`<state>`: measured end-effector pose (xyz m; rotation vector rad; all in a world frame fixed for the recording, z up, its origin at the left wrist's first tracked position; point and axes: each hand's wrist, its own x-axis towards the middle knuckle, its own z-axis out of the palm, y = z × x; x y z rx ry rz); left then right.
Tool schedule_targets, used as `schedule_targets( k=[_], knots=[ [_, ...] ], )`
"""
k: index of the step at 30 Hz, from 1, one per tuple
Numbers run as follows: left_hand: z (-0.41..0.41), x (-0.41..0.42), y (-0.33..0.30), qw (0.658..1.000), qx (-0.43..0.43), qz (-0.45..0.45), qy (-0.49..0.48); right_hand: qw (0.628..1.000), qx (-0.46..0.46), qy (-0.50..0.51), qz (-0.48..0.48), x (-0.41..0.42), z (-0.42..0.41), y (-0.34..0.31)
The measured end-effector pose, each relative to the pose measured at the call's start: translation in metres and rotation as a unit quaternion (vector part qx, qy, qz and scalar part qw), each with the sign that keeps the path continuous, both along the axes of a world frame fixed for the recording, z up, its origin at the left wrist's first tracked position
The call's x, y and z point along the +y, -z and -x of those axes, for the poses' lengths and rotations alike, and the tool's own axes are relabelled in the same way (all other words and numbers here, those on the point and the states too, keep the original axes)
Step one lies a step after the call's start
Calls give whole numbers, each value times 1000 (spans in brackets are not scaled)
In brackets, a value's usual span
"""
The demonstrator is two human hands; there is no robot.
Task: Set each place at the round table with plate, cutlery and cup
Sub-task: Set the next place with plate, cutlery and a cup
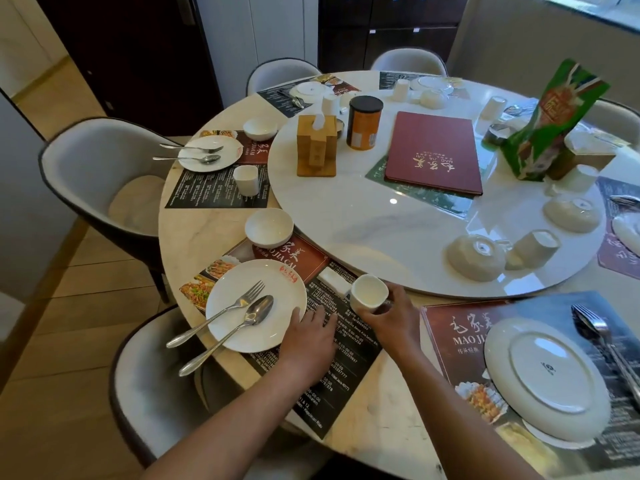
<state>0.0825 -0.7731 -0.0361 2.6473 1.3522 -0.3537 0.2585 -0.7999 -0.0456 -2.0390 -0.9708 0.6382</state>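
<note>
At the near-left place a white plate (256,304) lies on a printed placemat (349,355), with a fork (221,311) and a spoon (239,329) across it. My left hand (310,336) rests on the mat, fingers touching the plate's right rim. My right hand (389,315) grips a white cup (367,293) standing upright on the mat, right of the plate. A white bowl (269,226) sits behind the plate. To the right, an upside-down plate (547,375) lies on another placemat (450,334) with cutlery (602,337) beside it.
A lazy Susan (381,230) carries a red menu (434,152), a wooden napkin holder (317,145), an orange tin (363,123), a green bag (550,123), overturned bowls (476,258) and cups. The far-left place (207,152) holds plate, cutlery, cup and bowl. Grey chairs (97,174) ring the table.
</note>
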Motion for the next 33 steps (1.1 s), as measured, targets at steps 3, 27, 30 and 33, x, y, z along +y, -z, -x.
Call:
schedule_targets(
  k=[3,27,30,33],
  knots=[
    [0,1,0,1000,-2,3,-4,1000,-20,-21,5,3,3,1],
    [-5,-44,-16,985,-133,-62,87,988,-142,11,55,-73,10,-28],
    [-21,-57,-21,980,-157,-59,111,981,-177,26,78,-100,1,-31],
    [-44,-67,-25,973,-176,-67,131,971,-203,43,118,-124,-18,-39]
  ],
)
